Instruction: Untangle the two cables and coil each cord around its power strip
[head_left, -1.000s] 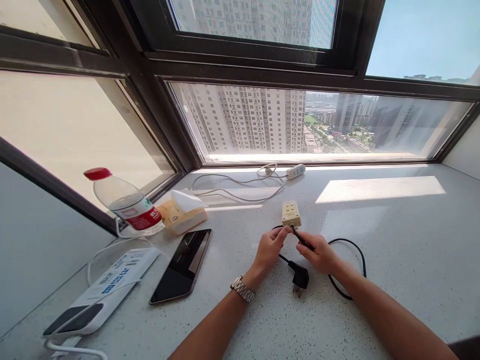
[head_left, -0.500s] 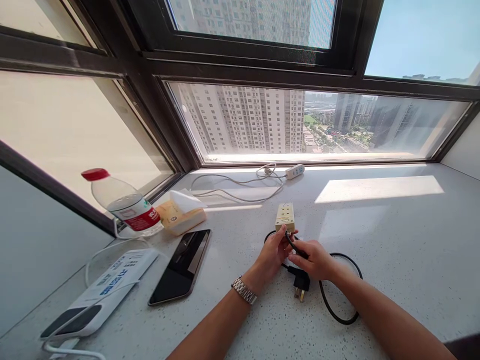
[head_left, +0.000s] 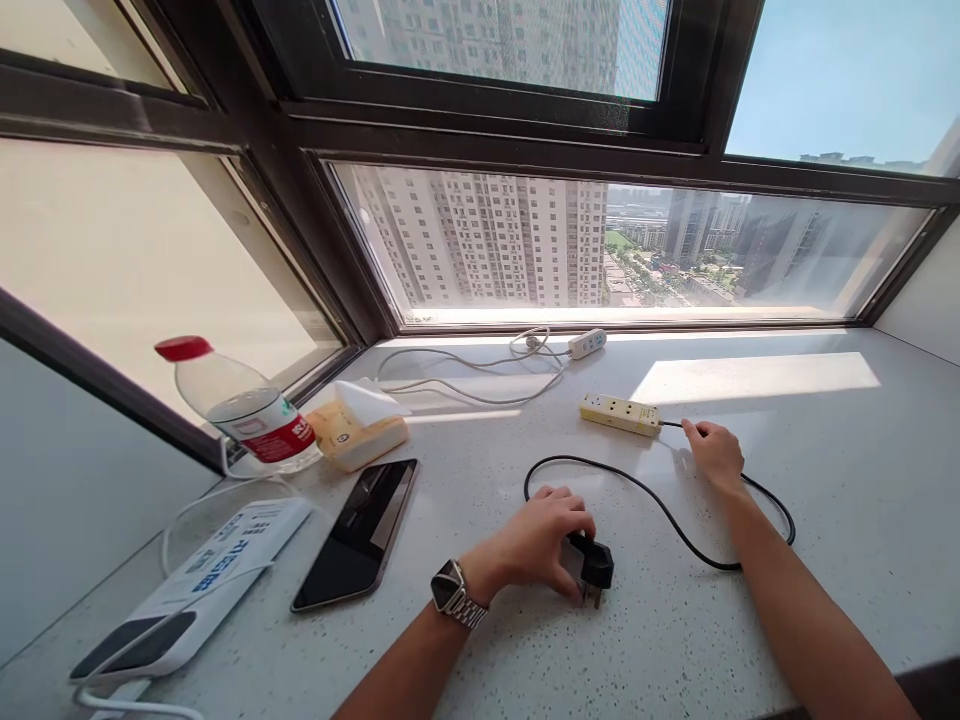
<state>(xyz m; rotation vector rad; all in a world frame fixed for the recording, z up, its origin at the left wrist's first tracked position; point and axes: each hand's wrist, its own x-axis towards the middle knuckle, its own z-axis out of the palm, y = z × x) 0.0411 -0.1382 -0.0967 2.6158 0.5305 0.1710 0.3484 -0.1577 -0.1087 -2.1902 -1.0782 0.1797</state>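
A cream power strip (head_left: 619, 414) lies on the white speckled sill, its sockets facing up. Its black cord (head_left: 660, 500) loops across the surface to a black plug (head_left: 598, 565), whose metal prongs point toward me. My right hand (head_left: 716, 455) is closed on the cord just right of the strip. My left hand (head_left: 541, 540), with a metal-band watch on the wrist, is at the left side of the plug. Its thumb and forefinger are apart around the plug's near-left end; whether they touch it is hard to see.
To the left lie a phone (head_left: 356, 535), a white box-like device (head_left: 199, 590) with a cable, a tissue pack (head_left: 360, 440) and a tilted bottle (head_left: 244, 410). A white power strip (head_left: 586, 344) with its coiled cord rests by the window frame (head_left: 487, 145).
My hands have separated. The cream strip has turned sideways and moved farther right. My right hand has moved right along the cord, my left down to the plug. The cord has spread out.
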